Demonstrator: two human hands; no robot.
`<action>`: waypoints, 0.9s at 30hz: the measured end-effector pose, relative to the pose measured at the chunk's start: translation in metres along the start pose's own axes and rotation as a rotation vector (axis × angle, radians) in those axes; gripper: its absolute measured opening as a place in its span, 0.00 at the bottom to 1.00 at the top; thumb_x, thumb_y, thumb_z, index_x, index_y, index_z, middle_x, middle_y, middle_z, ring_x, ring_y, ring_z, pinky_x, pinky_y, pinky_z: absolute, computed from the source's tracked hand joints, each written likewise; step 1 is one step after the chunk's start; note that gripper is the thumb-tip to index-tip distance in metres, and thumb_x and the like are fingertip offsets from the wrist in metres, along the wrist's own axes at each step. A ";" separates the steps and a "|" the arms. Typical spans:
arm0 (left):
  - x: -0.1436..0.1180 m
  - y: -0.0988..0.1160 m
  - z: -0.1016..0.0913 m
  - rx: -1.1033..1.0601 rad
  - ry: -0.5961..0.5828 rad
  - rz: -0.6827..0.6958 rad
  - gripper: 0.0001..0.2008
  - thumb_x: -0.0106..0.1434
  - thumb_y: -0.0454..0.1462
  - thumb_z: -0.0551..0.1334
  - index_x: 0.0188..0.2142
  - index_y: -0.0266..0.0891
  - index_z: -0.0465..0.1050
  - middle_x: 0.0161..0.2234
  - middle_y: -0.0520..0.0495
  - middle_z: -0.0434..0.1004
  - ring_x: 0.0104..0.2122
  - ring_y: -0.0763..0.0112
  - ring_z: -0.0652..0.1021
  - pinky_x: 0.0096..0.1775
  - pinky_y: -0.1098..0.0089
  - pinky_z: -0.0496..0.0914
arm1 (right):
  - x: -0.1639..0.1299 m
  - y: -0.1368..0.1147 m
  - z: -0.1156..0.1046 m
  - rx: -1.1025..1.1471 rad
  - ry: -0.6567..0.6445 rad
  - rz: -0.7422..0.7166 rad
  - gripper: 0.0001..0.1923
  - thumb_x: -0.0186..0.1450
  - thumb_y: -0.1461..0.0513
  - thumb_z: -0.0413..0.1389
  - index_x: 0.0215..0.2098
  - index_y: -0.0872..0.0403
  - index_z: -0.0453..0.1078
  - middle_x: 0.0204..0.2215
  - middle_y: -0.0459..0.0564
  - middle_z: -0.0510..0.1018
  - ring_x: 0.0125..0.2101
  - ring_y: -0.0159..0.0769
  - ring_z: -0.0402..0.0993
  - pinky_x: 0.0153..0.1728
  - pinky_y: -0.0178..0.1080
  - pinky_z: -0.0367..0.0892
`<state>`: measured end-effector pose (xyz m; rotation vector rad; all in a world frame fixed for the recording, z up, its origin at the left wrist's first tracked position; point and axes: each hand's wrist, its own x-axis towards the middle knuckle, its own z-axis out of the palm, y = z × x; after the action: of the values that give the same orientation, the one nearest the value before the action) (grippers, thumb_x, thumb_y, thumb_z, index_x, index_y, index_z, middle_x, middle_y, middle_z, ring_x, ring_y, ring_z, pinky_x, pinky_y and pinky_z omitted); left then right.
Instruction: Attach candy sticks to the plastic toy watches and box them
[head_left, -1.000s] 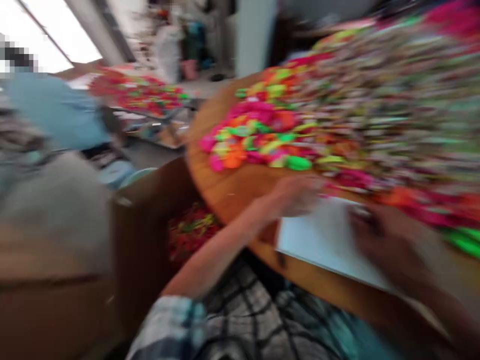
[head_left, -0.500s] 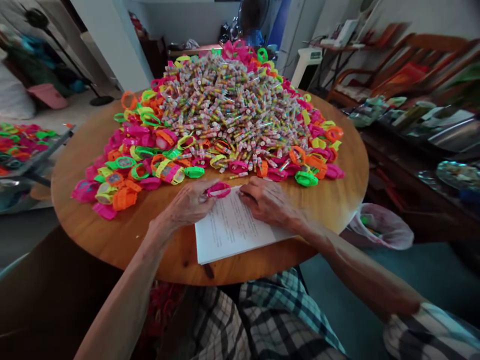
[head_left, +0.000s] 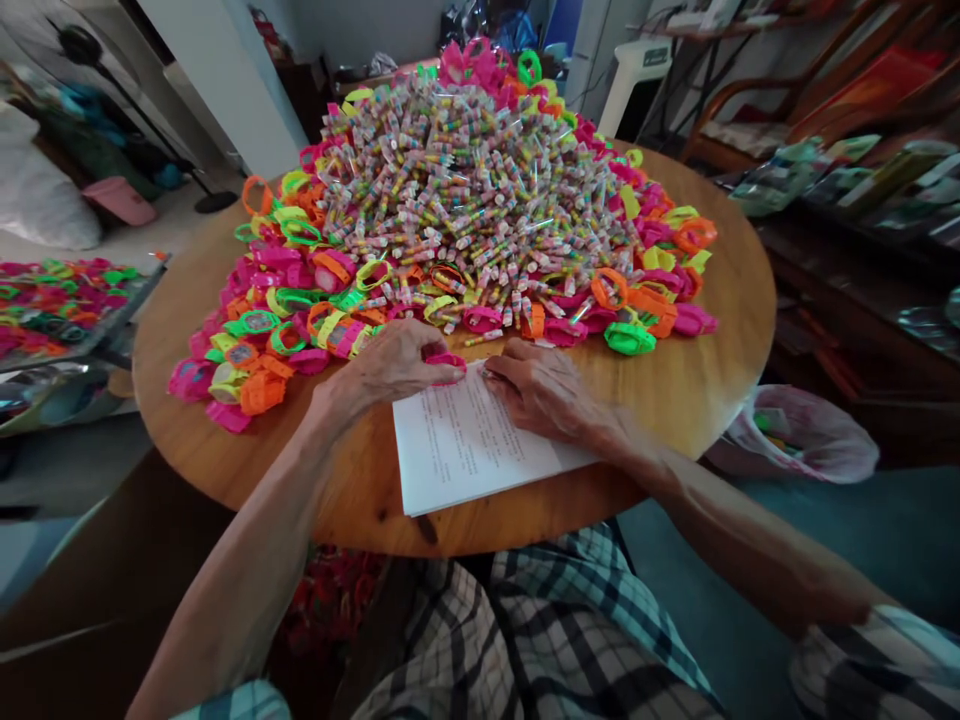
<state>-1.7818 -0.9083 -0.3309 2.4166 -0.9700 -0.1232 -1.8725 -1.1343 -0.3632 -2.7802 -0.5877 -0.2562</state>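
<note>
A round wooden table [head_left: 697, 390] carries a big heap of small candy tubes [head_left: 465, 190], ringed by several neon toy watches [head_left: 300, 300]. My left hand [head_left: 394, 365] grips a pink toy watch [head_left: 448, 361] at the top edge of a stack of printed paper sheets [head_left: 465, 450]. My right hand [head_left: 547, 390] lies on those sheets, fingertips close to the pink watch, holding nothing that I can see.
A brown cardboard box [head_left: 112, 590] stands at the lower left. A tray of more neon watches [head_left: 52, 300] sits on the left. A plastic bag [head_left: 795, 440] lies on the floor at the right, with a wooden chair and cluttered shelves [head_left: 862, 170] behind.
The view swung from the box on the left back onto the table. My left hand drew the pink watch slightly closer under its fingers; my right hand stayed on the sheets.
</note>
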 end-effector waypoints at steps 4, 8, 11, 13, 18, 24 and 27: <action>0.010 0.005 -0.004 0.135 -0.113 0.022 0.16 0.59 0.45 0.68 0.42 0.40 0.84 0.26 0.52 0.76 0.25 0.71 0.70 0.30 0.69 0.63 | 0.002 0.002 0.002 -0.005 0.009 -0.010 0.14 0.75 0.61 0.50 0.41 0.57 0.78 0.37 0.55 0.77 0.34 0.37 0.68 0.33 0.42 0.51; 0.008 0.009 -0.007 0.117 -0.177 0.029 0.15 0.62 0.40 0.64 0.46 0.43 0.85 0.28 0.53 0.80 0.26 0.72 0.72 0.32 0.70 0.65 | 0.002 0.001 0.000 0.005 -0.024 -0.003 0.15 0.76 0.61 0.49 0.42 0.57 0.78 0.39 0.56 0.77 0.35 0.38 0.68 0.34 0.42 0.52; 0.002 0.005 -0.001 0.039 0.071 0.026 0.13 0.65 0.42 0.64 0.44 0.39 0.82 0.31 0.49 0.80 0.30 0.70 0.75 0.33 0.70 0.68 | 0.001 0.001 -0.002 0.032 -0.036 0.027 0.16 0.76 0.61 0.49 0.44 0.58 0.78 0.39 0.56 0.77 0.36 0.39 0.69 0.34 0.42 0.53; -0.002 0.002 0.009 -0.074 0.242 0.031 0.16 0.67 0.42 0.63 0.51 0.37 0.79 0.35 0.48 0.81 0.32 0.70 0.76 0.35 0.71 0.70 | 0.000 0.001 -0.001 0.061 -0.015 0.031 0.16 0.76 0.61 0.48 0.47 0.58 0.78 0.40 0.56 0.77 0.37 0.39 0.69 0.35 0.42 0.54; -0.013 0.001 0.034 -0.243 0.322 0.052 0.19 0.71 0.41 0.59 0.59 0.39 0.74 0.36 0.50 0.79 0.30 0.74 0.74 0.35 0.71 0.71 | -0.002 0.003 0.003 0.100 0.020 0.031 0.17 0.77 0.60 0.48 0.48 0.58 0.78 0.40 0.56 0.77 0.36 0.39 0.69 0.36 0.42 0.55; -0.031 -0.011 0.038 -0.333 0.401 0.005 0.12 0.67 0.41 0.66 0.47 0.38 0.74 0.40 0.46 0.81 0.38 0.68 0.81 0.42 0.67 0.78 | -0.001 0.008 0.009 0.127 0.048 -0.018 0.17 0.77 0.59 0.49 0.45 0.58 0.78 0.38 0.55 0.77 0.34 0.37 0.68 0.35 0.41 0.54; -0.043 -0.024 0.034 -0.336 0.373 0.011 0.17 0.65 0.40 0.68 0.51 0.39 0.74 0.46 0.42 0.82 0.45 0.63 0.83 0.47 0.62 0.80 | 0.002 0.009 0.011 0.183 0.068 -0.052 0.16 0.77 0.59 0.49 0.42 0.58 0.77 0.37 0.54 0.77 0.34 0.37 0.68 0.35 0.41 0.54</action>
<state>-1.8080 -0.8804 -0.3763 2.0294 -0.7249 0.1536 -1.8660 -1.1382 -0.3759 -2.5732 -0.6342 -0.2916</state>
